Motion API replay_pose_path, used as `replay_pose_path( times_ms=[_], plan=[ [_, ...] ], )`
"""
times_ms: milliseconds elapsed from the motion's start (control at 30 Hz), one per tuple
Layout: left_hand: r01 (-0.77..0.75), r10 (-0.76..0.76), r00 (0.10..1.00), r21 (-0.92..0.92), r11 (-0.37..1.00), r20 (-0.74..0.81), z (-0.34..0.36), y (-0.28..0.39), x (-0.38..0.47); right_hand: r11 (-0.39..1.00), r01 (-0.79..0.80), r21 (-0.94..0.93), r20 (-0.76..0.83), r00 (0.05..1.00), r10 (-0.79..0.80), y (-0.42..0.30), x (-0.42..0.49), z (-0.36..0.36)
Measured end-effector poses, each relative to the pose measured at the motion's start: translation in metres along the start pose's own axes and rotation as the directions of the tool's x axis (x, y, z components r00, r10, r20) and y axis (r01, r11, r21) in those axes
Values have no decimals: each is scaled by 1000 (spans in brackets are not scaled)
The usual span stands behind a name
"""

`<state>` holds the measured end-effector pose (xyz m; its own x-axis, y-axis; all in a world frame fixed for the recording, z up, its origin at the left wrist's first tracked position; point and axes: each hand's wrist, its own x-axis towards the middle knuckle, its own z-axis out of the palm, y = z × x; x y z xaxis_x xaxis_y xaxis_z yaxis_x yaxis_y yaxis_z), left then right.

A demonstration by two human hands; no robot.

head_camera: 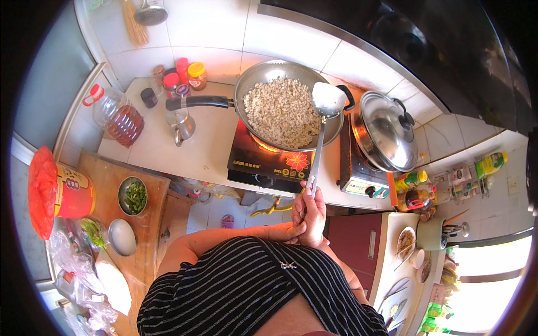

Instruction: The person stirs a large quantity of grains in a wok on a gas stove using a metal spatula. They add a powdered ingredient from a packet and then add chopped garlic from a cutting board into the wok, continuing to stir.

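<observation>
A wok [269, 67] with a long black handle stands on the left gas burner [269, 161], where orange flame shows beneath it. Pale, crumbly minced food [281, 113] fills much of the wok. My right hand [310, 214] grips the end of a metal wok spatula [328, 101], whose blade rests at the wok's right side near the small loop handle. My left hand [290, 232] is wrapped about my right wrist, its thumb showing on the near side; part of its fingers is hidden.
To the right, a lidded metal pan [386, 130] stands on another burner. At left are an oil jug [119, 119], spice jars [171, 82] and a metal pitcher [181, 126]. A wooden table [147, 239] holds a bowl of chopped greens [135, 196]. A range hood [399, 42] hangs at upper right.
</observation>
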<state>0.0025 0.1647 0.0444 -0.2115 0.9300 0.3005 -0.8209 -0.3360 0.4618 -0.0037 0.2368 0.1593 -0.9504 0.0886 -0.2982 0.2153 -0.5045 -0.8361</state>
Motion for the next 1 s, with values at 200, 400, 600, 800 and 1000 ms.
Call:
replay_pose_path(
  times_ms=[200,400,600,800,1000],
  plan=[
    [-9,10,999,11,1000,-40,1,-2,0,1000,2,2,5,1000,-2,1,0,-2],
    [11,-8,998,51,999,-61,6,4,-2,1000,-1,1,5,1000,1,1,0,-3],
    [-3,4,998,22,1000,-68,5,0,-1,1000,-7,8,7,1000,7,4,1,-5],
    [34,-33,999,34,999,-41,12,9,-4,999,4,45,16,1000,-5,4,1,-1],
    [301,-90,895,443,844,-438,2,29,-16,981,182,-59,100,979,-176,-8,5,-19]
  ],
)
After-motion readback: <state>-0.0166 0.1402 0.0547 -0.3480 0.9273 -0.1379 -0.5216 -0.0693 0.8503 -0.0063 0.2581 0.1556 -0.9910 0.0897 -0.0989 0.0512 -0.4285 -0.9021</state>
